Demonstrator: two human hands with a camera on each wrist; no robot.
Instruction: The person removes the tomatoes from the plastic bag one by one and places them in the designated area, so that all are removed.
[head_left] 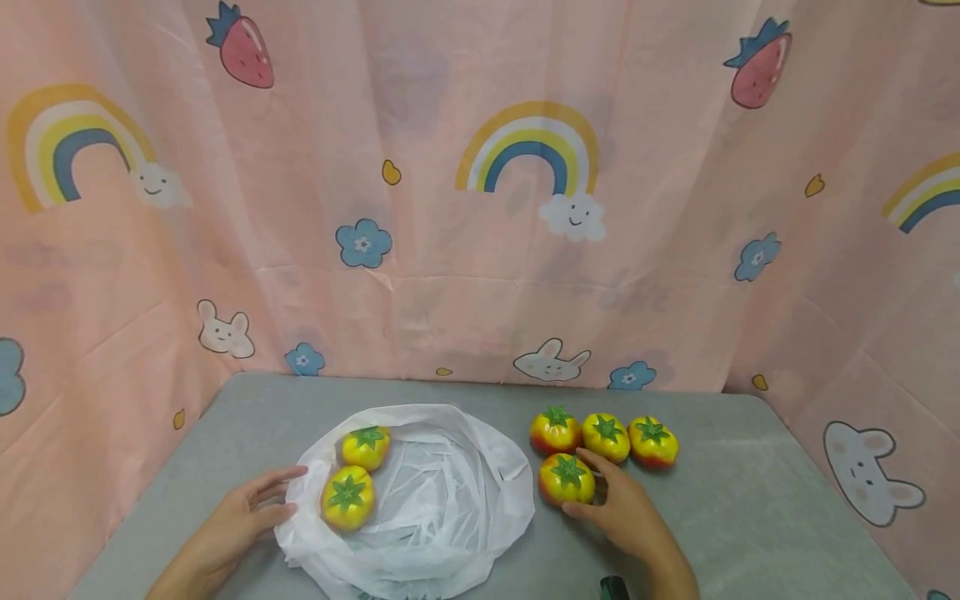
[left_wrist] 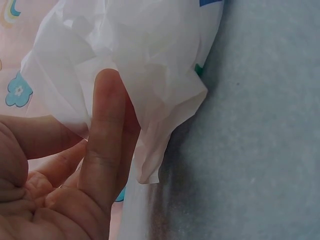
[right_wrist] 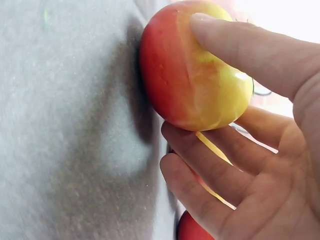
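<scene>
In the head view a white plastic bag (head_left: 517, 492) lies with its mouth spread wide, two yellow tomatoes with green leafy tops inside its left part. My left hand (head_left: 236, 521) is at the bag's left side, fingers apart and touching the thin plastic; the left wrist view shows a finger (left_wrist: 105, 120) lying against a fold. To the right of the bag my right hand (head_left: 626, 504) holds a yellow-red tomato (head_left: 564, 482) between thumb and fingers. In the right wrist view this tomato (right_wrist: 185, 70) is close over the table, the thumb on its upper side.
Behind the held one, a row of three more yellow-red tomatoes (head_left: 606, 437) sits on the grey table (head_left: 750, 500). A dark green object (head_left: 613, 588) pokes in at the bottom edge near my right wrist. Pink patterned curtain (head_left: 450, 317) surrounds the table's back and sides.
</scene>
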